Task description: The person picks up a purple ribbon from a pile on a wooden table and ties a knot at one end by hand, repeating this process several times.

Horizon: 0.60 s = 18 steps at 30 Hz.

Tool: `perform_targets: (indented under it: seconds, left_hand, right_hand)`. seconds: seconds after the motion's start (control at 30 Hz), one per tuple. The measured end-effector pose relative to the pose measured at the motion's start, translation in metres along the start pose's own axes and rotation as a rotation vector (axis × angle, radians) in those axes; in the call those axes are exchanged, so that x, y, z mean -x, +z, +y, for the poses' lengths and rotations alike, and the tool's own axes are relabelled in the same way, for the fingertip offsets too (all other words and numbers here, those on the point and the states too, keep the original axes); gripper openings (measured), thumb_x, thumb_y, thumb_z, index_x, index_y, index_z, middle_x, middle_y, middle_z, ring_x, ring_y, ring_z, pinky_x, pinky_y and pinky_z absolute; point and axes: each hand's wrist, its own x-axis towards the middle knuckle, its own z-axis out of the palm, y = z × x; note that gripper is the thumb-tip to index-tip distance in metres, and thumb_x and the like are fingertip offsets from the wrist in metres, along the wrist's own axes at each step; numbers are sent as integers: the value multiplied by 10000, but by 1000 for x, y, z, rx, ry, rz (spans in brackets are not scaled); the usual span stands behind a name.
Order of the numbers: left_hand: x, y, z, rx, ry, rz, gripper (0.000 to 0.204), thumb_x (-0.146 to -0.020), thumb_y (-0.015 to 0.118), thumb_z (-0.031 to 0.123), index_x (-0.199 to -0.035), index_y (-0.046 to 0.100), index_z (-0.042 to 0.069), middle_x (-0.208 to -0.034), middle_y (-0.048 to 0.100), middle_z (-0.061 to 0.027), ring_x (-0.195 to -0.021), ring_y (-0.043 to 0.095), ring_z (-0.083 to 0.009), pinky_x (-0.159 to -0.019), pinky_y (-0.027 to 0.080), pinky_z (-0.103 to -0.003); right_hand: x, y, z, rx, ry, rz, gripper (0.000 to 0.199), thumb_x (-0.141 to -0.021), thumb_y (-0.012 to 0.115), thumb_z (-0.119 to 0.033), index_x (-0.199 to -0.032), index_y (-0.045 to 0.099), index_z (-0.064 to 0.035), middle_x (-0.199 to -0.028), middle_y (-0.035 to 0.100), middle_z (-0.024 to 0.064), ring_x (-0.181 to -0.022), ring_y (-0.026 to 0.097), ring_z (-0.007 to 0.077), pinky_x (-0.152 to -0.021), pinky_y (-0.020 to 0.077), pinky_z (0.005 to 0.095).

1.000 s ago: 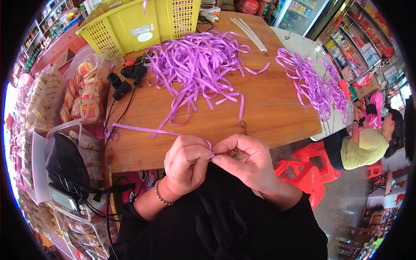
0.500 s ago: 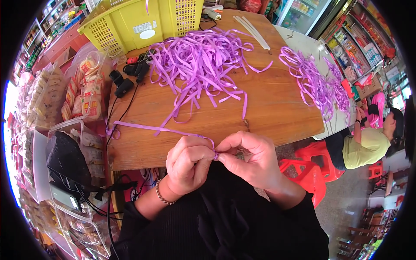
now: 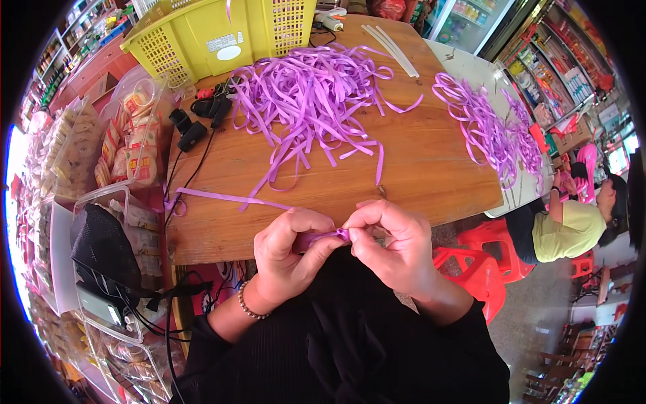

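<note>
Wooden tabletop [image 3: 417,175] in a shop; left hand [image 3: 286,252] and right hand [image 3: 397,252] both pinch one thin purple plastic ribbon [image 3: 229,196] at its near edge, trailing leftward.

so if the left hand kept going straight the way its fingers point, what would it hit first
Most likely the right hand: the left hand points rightward at it, both pinching the same purple ribbon, almost touching, though depth is unclear.

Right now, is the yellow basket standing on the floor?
No, the yellow basket stands on the wooden table, at its far edge behind the pile of purple ribbons.
</note>
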Motion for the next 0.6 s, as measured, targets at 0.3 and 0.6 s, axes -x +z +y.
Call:
perform_targets:
  seconds: [0.3,0.6]
  left_hand:
    - [-8,-1,5,-16,11,29,140,-757,704,-64,-825,616,21,-770,636,-40,-605,542,-101,-516,407,-213]
    - [-7,-3,1,5,-4,-14,118,-762,737,-30,-818,656,36,-784,627,-32,-655,518,-94,-586,414,-222]
  right_hand:
    - [-2,-1,3,35,-67,1,61,-828,603,26,-874,607,-14,-750,646,7,-648,602,67,-929,424,327]
    - [-3,1,5,55,-79,8,60,-821,619,19,-860,613,-27,-746,654,-1,-657,628,85,-942,419,361]
